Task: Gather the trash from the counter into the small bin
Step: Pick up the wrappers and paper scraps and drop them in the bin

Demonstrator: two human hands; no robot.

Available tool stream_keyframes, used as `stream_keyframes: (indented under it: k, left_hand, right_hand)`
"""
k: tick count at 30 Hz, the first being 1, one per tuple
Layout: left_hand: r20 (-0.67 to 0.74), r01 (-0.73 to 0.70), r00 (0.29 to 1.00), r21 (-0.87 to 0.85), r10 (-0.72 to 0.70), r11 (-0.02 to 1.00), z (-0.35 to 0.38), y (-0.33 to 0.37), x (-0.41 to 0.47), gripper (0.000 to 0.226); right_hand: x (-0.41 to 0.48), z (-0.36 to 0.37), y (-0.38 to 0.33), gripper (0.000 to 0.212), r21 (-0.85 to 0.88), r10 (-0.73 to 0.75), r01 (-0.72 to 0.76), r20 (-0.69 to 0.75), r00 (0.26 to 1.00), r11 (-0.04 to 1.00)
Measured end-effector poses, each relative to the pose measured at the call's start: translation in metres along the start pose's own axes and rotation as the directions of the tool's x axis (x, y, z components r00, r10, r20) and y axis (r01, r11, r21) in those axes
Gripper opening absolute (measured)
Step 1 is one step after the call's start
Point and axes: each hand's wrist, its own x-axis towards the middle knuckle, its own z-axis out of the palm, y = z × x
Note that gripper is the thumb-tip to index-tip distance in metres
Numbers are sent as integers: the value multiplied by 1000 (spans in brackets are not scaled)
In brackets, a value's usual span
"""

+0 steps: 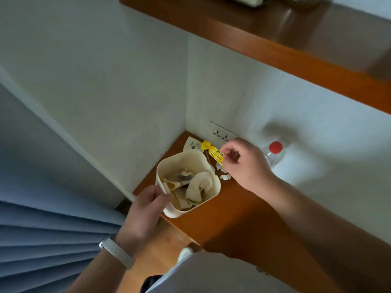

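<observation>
Yellow wrapper (214, 153) pinched in right-hand fingers (224, 154) just beyond small bin (209, 195), left hand (146, 208) clasping its near rim, bin already holding crumpled paper, white scraps (224, 177) and possibly a sachet (193, 145) left on wooden surface (237, 218).

A domestic or hotel-type room is suggested: a polished wooden counter (239, 210) is fitted into a white-walled corner, 1 wall socket (222, 134) is set just above it, a wooden shelf (275, 45) is mounted overhead, and pleated blue curtains (53, 235) are hung alongside.
</observation>
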Motion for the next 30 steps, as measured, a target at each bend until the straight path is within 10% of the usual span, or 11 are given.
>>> stream_keyframes:
  k: [9,19,30]
  left_hand:
    - [93,-36,995,19,34,999,5,6,-2,55]
    - [69,46,997,16,-47,999,-5,-1,-1,62]
    - [-37,66,997,-60,-68,996,-24,-10,10,49]
  right_hand:
    - [13,24,-30,13,-116,-187,244,368,911,963]
    - [24,37,-30,5,-80,-210,246,313,926,966]
    - [6,57,80,52,-481,379,-173,373,847,859]
